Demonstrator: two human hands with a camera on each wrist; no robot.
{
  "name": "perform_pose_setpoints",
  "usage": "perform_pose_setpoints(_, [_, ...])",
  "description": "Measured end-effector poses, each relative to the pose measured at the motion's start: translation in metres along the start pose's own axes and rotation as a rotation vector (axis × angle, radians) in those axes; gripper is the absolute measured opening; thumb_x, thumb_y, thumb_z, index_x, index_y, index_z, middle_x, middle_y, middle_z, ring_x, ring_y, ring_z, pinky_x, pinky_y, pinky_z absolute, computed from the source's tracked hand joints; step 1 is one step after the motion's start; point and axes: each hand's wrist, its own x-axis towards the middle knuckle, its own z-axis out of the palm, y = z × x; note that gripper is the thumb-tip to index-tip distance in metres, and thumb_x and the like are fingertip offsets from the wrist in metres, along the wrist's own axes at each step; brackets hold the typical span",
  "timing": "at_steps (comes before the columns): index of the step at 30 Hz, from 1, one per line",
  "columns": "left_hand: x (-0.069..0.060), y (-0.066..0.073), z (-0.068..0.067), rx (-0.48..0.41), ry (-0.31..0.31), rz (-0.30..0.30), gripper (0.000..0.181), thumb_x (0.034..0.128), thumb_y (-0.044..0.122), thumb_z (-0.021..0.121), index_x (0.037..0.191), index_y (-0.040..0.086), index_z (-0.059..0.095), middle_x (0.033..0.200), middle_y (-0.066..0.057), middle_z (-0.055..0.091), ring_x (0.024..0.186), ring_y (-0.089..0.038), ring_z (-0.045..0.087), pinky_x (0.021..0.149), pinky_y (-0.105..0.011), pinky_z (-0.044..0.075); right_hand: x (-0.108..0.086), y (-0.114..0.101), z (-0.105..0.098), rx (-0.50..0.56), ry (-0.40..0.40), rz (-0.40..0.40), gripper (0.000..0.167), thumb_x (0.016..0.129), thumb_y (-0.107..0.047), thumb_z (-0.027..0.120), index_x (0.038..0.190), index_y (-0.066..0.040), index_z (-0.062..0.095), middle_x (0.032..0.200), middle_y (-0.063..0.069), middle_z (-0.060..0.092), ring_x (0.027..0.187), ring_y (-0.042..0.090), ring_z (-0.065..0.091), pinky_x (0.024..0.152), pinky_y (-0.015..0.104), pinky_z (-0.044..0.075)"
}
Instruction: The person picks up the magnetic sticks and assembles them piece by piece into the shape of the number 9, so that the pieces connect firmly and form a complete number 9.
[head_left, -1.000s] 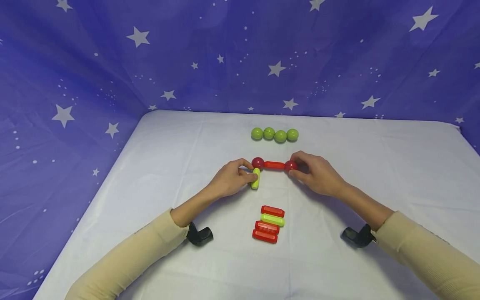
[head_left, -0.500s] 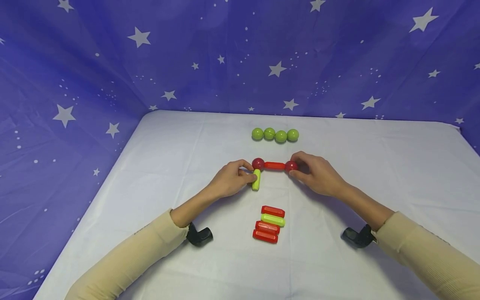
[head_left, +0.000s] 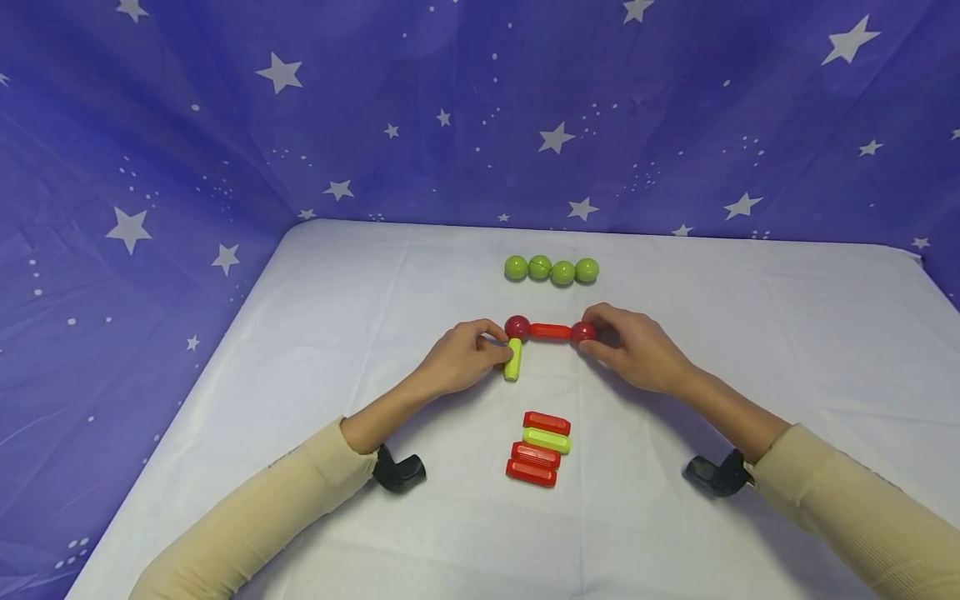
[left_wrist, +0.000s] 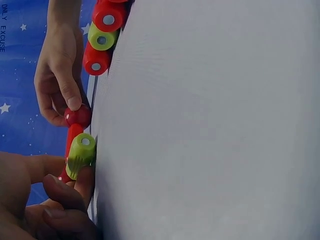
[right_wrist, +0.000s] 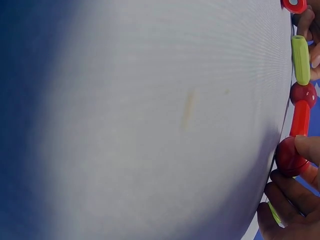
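So, rod (head_left: 551, 332) btwn glossy balls (head_left: 517, 326)

Since 1 second ago, the head view has shifted slightly: the starry backdrop (head_left: 420, 67), 4 green balls (head_left: 542, 267), 2 red balls (head_left: 517, 327), red bar (head_left: 551, 332) and lime stick (head_left: 513, 368) sit marginally farther right in frame.

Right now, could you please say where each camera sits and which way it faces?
Head: worn there, facing forward and down at the left hand, right hand and tan fabric sleeves.
Left wrist: worn there, facing the left hand's lime-green faceted stick; both hands show.
Right wrist: worn there, facing the right hand's glossy red ball; both hands partly show.
Both wrist views share that stick and ball.
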Motion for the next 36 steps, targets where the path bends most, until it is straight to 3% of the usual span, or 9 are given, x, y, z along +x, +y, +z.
perform_pose_setpoints(7, [0.004,0.001,-0.006,-0.013,0.058,-0.003,0.023,0.0955,0.025,0.065,0.113,0.01,0.067,0.08,-0.001,0.067,0.068,-0.017,0.058,0.061,-0.03,0.044,0.0,0.002,0.001,-0.01,0.005,0.004,0.028,0.09,-0.01,0.073,0.116,-0.006,0.063,0.104,0.006,0.068,0.096,0.024,0.061,0.09,0.048,0.048])
perform_pose_setpoints(13, [0.016,0.003,-0.012,-0.046,0.11,0.06,0.025,0.0972,0.023,0.063,0.116,0.006,0.065,0.084,-0.007,0.066,0.062,-0.016,0.054,0.053,-0.027,0.041,-0.001,0.003,0.001,-0.017,0.01,0.004,0.03,0.089,-0.01,0.073,0.118,-0.006,0.063,0.105,0.006,0.068,0.097,0.024,0.06,0.091,0.049,0.048])
perform_pose_setpoints(19, [0.04,0.009,-0.019,-0.052,0.217,0.095,0.03,0.0965,0.022,0.064,0.12,0.004,0.064,0.092,-0.007,0.063,0.068,-0.018,0.057,0.06,-0.029,0.044,0.0,0.003,0.001,-0.018,0.013,-0.001,0.03,0.09,-0.011,0.073,0.118,-0.005,0.064,0.106,0.006,0.068,0.098,0.024,0.061,0.092,0.049,0.048])
perform_pose_setpoints(25, [0.072,0.017,-0.024,-0.108,0.29,0.056,0.038,0.0926,0.02,0.068,0.127,0.006,0.06,0.103,-0.009,0.063,0.087,-0.023,0.057,0.073,-0.033,0.045,-0.001,0.003,0.001,-0.023,0.022,-0.012,0.029,0.089,-0.011,0.073,0.117,-0.006,0.064,0.105,0.006,0.068,0.097,0.024,0.061,0.091,0.05,0.048])
perform_pose_setpoints(31, [0.098,0.015,-0.025,-0.132,0.277,-0.012,0.052,0.0881,0.02,0.073,0.136,0.012,0.055,0.111,-0.011,0.058,0.093,-0.023,0.054,0.076,-0.033,0.044,-0.001,0.003,0.001,-0.019,0.025,-0.028,0.029,0.089,-0.01,0.073,0.116,-0.006,0.064,0.104,0.005,0.068,0.097,0.024,0.06,0.091,0.049,0.047])
perform_pose_setpoints(36, [0.107,0.012,-0.023,-0.009,0.189,0.006,0.054,0.091,0.024,0.071,0.141,0.015,0.052,0.116,-0.012,0.059,0.099,-0.022,0.054,0.081,-0.034,0.044,-0.001,0.003,0.002,-0.019,0.025,-0.029,0.028,0.089,-0.01,0.073,0.116,-0.006,0.064,0.103,0.005,0.067,0.094,0.023,0.06,0.09,0.048,0.048])
